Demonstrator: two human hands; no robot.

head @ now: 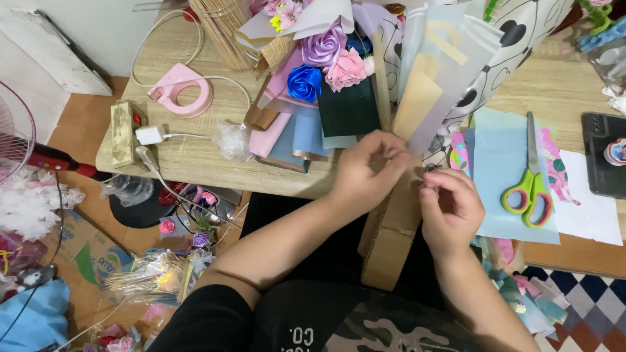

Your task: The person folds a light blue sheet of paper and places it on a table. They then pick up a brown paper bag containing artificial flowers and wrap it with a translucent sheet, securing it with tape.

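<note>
My left hand (366, 171) pinches the lower end of a wrapped bouquet (417, 85) whose paper sheets in beige, white and pale blue fan upward. My right hand (450, 207) is curled just right of it, fingertips closed near the same spot; what it grips is too small to see. A brown cardboard piece (390, 244) stands upright between both hands, reaching down to my lap. Ribbon roses (326, 62) in purple, blue and pink lie on the table behind my left hand.
Green-handled scissors (531, 186) lie on a pale blue sheet (499, 169) at right. A phone (603, 153) sits at the far right. A pink tape dispenser (179, 91), power strip (124, 133) and charger sit at left. Floor clutter and a fan (13, 130) lie left.
</note>
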